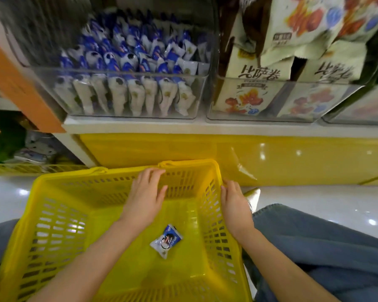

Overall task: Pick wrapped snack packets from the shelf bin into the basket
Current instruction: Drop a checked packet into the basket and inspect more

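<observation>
One blue-and-white snack packet (166, 240) lies on the bottom of the yellow basket (59, 214). At its 12 o'clock our left hand (146, 192) hovers, its grip wide and empty. At 2 o'clock our right hand (233, 203) rests on the rim, and we cannot tell its grip. The full shelf bin (127, 90) stands farther off at 12 o'clock.

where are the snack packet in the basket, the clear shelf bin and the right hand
snack packet (166, 240), head view, middle of its wrapper
shelf bin (118, 72), head view, front top rim
right hand (234, 203), head view, back of the hand
</observation>
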### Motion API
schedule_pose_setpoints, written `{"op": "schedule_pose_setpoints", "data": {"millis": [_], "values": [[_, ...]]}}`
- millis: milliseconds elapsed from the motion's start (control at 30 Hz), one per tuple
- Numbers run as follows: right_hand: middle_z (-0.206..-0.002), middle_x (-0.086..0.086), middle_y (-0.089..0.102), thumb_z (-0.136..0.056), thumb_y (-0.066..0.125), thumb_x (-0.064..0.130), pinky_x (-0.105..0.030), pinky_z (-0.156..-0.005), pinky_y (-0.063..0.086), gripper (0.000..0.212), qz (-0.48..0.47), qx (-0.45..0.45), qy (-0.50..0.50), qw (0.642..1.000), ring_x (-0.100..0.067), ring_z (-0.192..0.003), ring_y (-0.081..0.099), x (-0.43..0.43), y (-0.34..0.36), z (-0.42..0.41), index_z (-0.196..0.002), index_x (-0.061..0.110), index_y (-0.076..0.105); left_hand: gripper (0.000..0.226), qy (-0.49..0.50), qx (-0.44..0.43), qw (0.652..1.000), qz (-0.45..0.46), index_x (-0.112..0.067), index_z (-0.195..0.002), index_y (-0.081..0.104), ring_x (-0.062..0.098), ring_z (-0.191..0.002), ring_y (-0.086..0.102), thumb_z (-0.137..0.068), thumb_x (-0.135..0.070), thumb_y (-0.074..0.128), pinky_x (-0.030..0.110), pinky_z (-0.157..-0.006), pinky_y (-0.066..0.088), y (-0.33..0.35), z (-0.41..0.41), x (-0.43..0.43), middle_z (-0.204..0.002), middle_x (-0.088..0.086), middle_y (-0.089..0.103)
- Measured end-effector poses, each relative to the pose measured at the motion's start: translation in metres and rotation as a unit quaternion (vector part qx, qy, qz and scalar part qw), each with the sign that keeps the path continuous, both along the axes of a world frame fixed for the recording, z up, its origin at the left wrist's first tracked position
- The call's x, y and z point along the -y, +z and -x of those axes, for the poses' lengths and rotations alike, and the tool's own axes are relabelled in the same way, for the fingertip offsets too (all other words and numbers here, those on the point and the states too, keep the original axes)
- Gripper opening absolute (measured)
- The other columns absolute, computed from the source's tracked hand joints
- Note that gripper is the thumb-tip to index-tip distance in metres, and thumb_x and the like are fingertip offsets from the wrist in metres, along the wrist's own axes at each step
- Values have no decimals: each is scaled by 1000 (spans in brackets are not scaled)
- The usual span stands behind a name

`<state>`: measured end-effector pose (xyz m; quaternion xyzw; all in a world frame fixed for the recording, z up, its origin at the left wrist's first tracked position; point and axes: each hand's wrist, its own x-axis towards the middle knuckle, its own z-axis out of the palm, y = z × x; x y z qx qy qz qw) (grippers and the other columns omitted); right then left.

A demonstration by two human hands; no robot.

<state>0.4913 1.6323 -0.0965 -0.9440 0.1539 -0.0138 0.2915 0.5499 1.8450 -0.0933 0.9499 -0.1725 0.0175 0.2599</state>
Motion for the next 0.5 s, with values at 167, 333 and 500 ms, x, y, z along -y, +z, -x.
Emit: {"op": "schedule_pose_setpoints", "data": {"millis": [167,333,500], "values": [[-140,-11,31,-98,31,5,-31,-100,32,39,112,-160,128,972,-25,-124,37,-1,26,-6,-138,6,31,46,17,-57,988,-144,-18,-141,32,24,-130,33,-98,-34,35,37,-107,26,23,-20,-31,-142,4,37],[-141,-6,28,-99,38,23,-34,-97,38,42,140,-88,180,970,-25,-123,45,-25,103,-31,-140,13,30,42,-17,-120,974,-190,-16,-136,35,23,-126,40,-100,-35,30,33,-103,32,48,-26,-42,-138,5,42],[-119,5,47,-98,39,27,-33,-79,49,27,171,104,308,930,-15,-93,59,-79,209,-61,-124,25,44,39,-28,39,994,-103,-21,-133,40,18,-123,40,-98,-36,35,32,-101,31,139,-35,-74,-132,0,46]]}}
